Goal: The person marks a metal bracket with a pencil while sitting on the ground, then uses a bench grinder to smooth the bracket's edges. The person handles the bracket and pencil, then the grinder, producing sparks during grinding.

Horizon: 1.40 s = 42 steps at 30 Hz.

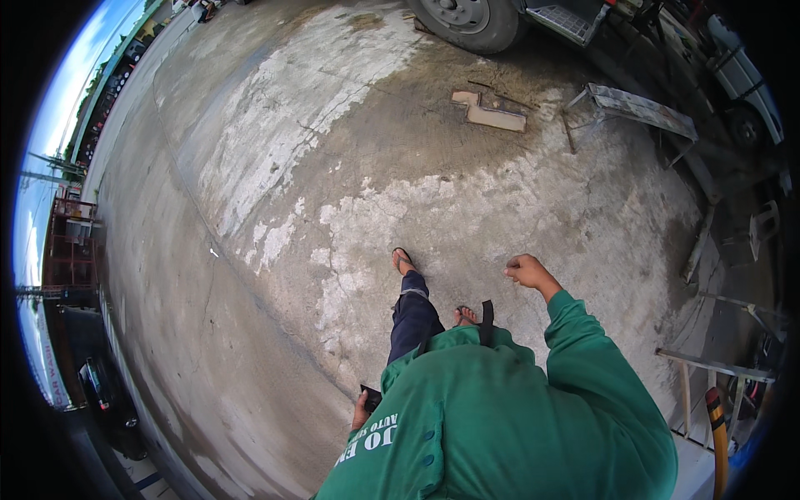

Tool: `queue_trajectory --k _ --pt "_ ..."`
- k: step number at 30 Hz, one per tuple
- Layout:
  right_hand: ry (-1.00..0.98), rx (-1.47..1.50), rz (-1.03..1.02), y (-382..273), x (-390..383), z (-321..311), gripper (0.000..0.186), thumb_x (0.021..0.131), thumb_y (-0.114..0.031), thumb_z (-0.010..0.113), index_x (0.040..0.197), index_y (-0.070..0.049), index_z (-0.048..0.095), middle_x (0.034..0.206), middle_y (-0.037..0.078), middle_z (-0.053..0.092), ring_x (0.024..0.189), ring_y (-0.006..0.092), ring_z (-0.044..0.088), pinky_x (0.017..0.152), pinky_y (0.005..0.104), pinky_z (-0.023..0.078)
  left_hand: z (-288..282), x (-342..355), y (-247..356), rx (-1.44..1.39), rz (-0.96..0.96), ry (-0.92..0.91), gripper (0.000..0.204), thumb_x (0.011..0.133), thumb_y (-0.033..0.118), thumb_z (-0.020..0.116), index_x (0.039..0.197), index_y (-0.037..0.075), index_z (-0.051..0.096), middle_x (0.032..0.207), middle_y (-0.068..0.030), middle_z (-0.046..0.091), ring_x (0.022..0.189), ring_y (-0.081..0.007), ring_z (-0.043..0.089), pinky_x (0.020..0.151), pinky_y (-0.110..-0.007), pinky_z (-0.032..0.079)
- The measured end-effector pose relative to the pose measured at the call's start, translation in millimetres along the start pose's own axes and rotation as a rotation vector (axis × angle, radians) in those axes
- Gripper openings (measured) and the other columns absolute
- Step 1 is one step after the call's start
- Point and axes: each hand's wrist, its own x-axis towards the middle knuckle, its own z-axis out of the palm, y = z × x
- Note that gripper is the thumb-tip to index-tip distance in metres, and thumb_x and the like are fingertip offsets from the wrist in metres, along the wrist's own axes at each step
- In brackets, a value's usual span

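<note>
Low at my left side, my left hand (360,412) is closed on a small black object (371,397); its kind cannot be made out, and my green shirt hides part of the hand. Out in front of me to the right, my right hand (527,272) hangs above the concrete with its fingers curled together. Whatever it may hold is too small or hidden to name. A black strap end (487,321) sticks out from my waist between the hands. My feet in flip-flops stand on the floor, the left one forward.
Cracked concrete floor (275,225) spreads around me. Ahead stand a large vehicle's wheel (467,21) and a shallow L-shaped patch (496,118) in the floor. To the right are a low metal bench (642,108), a metal frame (717,364) and a yellow-and-black pole (717,433).
</note>
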Motion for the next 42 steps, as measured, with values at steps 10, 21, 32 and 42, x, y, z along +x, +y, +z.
queue_trajectory --k 10,21,32,42 --pt "-0.132 -0.065 0.631 -50.6 128.2 -24.2 0.031 0.088 -0.021 0.074 0.102 0.007 0.071 0.084 0.014 0.069 0.070 0.0240 0.067 0.058 0.0385 0.055 163.7 159.9 322.0 0.259 0.097 -0.202 0.050 0.087 0.052 0.072 0.109 0.007 0.068 0.084 -0.0058 0.070 0.067 -0.0184 0.064 0.059 -0.033 0.053" --pt "-0.032 0.215 0.310 -245.5 327.0 -73.9 0.028 0.089 -0.021 0.074 0.102 0.004 0.073 0.085 0.012 0.071 0.070 0.0205 0.068 0.057 0.0363 0.054 407.8 212.1 637.7 0.641 0.358 -0.266 0.051 0.091 0.050 0.069 0.112 0.003 0.064 0.073 -0.0063 0.064 0.064 -0.0192 0.062 0.062 -0.034 0.051" --pt "-0.056 0.190 0.553 -287.6 510.4 -206.7 0.028 0.091 -0.023 0.072 0.102 0.003 0.072 0.084 0.011 0.069 0.070 0.0216 0.067 0.055 0.0367 0.054 586.9 222.4 718.6 0.525 0.108 -0.133 0.057 0.089 0.061 0.066 0.113 0.009 0.065 0.085 -0.0069 0.068 0.066 -0.0229 0.063 0.063 -0.040 0.053" --pt "0.083 0.009 0.316 -382.1 592.2 -231.4 0.048 0.080 -0.034 0.081 0.112 0.001 0.073 0.102 0.020 0.074 0.100 0.0362 0.070 0.087 0.0428 0.055 754.0 299.1 843.3 0.774 -0.072 -0.218 0.065 0.088 0.060 0.070 0.120 0.004 0.066 0.086 -0.0061 0.067 0.067 -0.0210 0.063 0.062 -0.038 0.054"
